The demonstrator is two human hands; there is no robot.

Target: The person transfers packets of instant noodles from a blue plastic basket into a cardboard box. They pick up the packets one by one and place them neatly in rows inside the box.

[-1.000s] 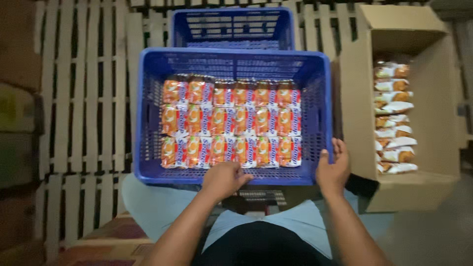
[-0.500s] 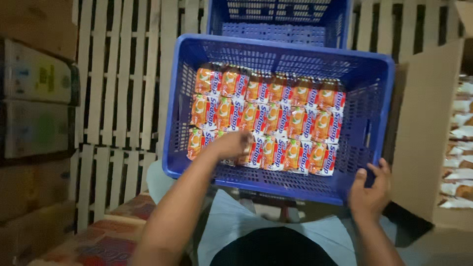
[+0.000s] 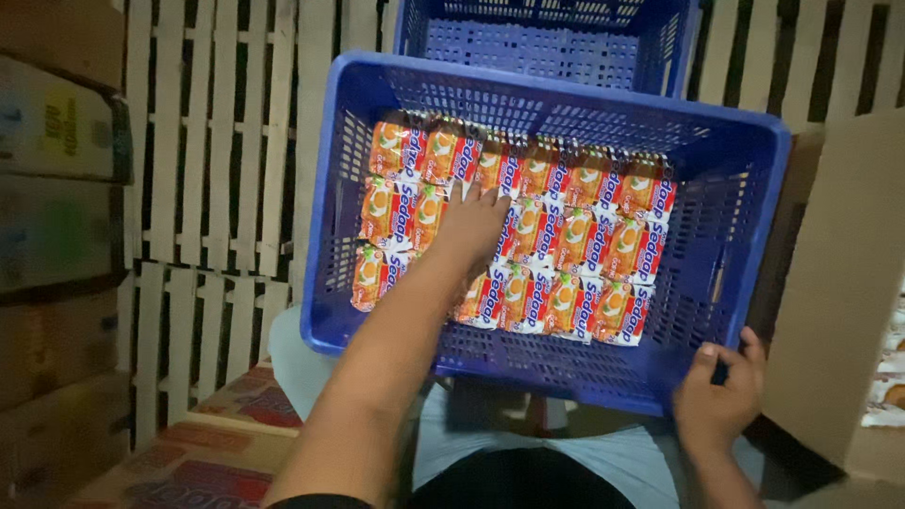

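Observation:
A blue plastic crate (image 3: 377, 85) rests on my lap, tilted a little to the right. Rows of orange and white snack packets (image 3: 584, 236) cover its floor. My left hand (image 3: 469, 226) reaches inside and lies flat, fingers spread, on the packets in the middle row. It holds nothing. My right hand (image 3: 716, 382) grips the crate's near right corner rim.
A second blue crate (image 3: 547, 38), with nothing visible in it, stands behind the first. An open cardboard box (image 3: 839, 283) with more packets sits at the right. Stacked cartons (image 3: 57, 188) line the left. A wooden slat pallet (image 3: 217, 170) lies underneath.
My left hand has moved from the crate's near edge forward onto the packets in the middle. The crate and view have swung to the right.

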